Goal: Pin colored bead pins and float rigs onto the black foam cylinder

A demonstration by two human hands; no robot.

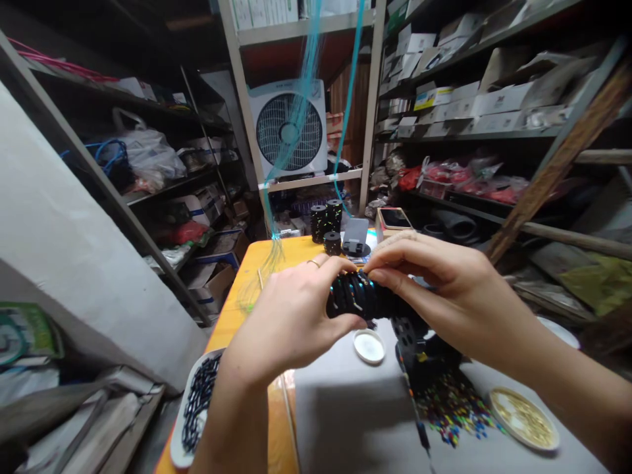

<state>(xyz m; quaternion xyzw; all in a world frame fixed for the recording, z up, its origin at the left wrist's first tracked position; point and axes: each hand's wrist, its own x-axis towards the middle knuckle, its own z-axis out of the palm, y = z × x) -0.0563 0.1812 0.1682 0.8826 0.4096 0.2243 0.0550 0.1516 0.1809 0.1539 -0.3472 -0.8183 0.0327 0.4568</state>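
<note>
Nearest the camera, the person's two bare forearms rise from the bottom edge and meet over a grey cloth (345,408) spread on a yellow-orange table (232,309). The left hand (286,322), with a ring on one finger, is curled around the near left end of a stack of black bead bracelets (360,296) held sideways like a short roll; its thumb presses underneath and the fingers wrap over the top. The right hand (444,289) closes on the stack from the right, its fingertips pinched on the upper edge just beside the left hand's fingers. The stack sits between both hands, lifted above the cloth.

Directly below it lies a small round white lid (369,346). To the right a scatter of small multicoloured beads (449,408) covers the cloth, near a shallow gold-coloured dish (524,419). At the lower left, a white oval tray of dark beads (195,408) rests on the table edge. Farther back stand more stacks of black bracelets (326,220), behind them a white box fan (289,128) on a shelf.
</note>
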